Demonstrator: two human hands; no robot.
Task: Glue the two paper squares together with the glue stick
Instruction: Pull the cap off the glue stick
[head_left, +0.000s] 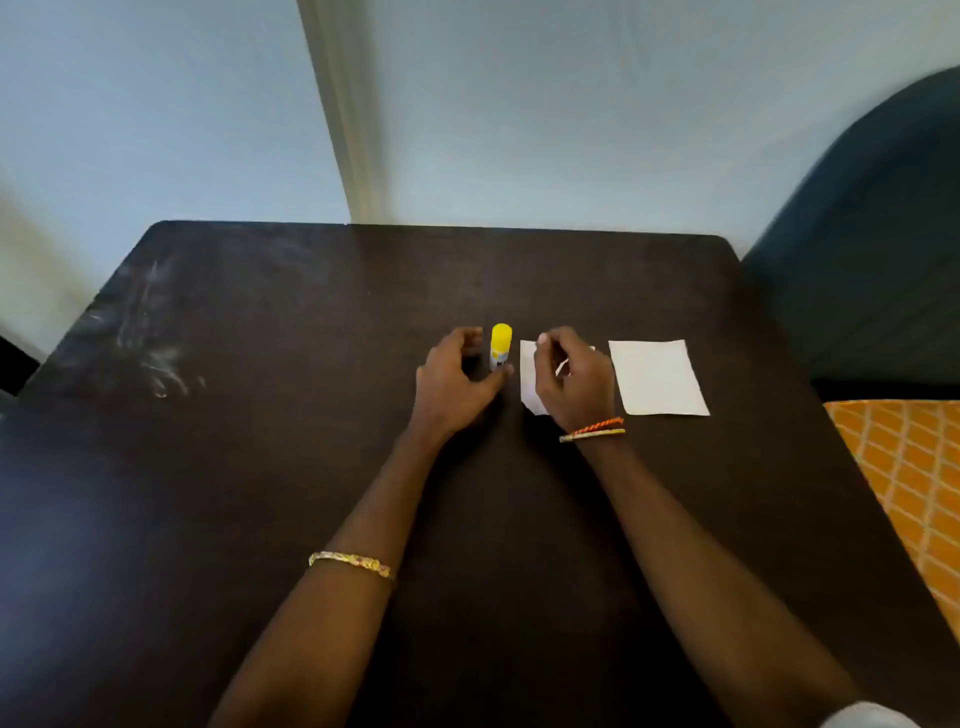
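A glue stick (500, 347) with a yellow cap stands upright on the dark table (311, 441). My left hand (454, 382) curls around it from the left, fingers apart, thumb near its base; whether it touches is unclear. Just to the right lies a white paper square (528, 376), mostly hidden under my right hand (574, 382), whose bent fingers rest on it. A second white paper square (657, 378) lies flat further right, apart from both hands.
The table's far edge meets a pale wall (519, 130). A dark blue chair (872, 260) stands at the right, with an orange patterned cloth (909, 478) beside the table's right edge. White scuff marks (156, 353) show at the table's far left.
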